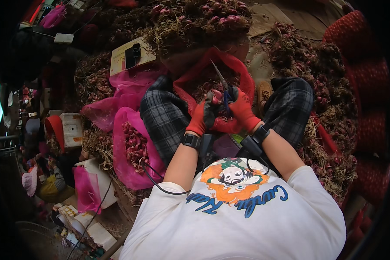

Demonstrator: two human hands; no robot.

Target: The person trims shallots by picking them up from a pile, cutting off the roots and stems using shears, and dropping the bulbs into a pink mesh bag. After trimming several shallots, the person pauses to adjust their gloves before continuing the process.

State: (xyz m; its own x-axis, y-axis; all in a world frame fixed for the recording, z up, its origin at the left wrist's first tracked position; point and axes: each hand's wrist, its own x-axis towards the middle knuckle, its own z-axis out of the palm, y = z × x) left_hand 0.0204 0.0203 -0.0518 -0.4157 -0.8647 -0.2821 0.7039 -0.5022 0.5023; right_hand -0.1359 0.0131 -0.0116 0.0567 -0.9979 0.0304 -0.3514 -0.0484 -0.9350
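My left hand [202, 113], in a red and grey work glove, grips red shallots [217, 96] with its fingers and thumb. Close beside it my right hand [240, 103], gloved alike, holds scissors [221, 76] with blue handles, the metal blades pointing up and to the left. Whether the blades are parted is hard to tell. Both hands are over a red mesh bag [247, 70] that stands between my knees, its rim spread wide. More shallots with dry roots and stalks lie inside the bag.
A pink mesh bag [120, 162] of shallots lies by my left knee. Ahead is a heap of untrimmed shallots [195, 19]; another pile [331, 84] runs along the right. A phone [130, 58] rests on a cardboard box [118, 61]. Foam boxes [72, 130] and other people are at the left.
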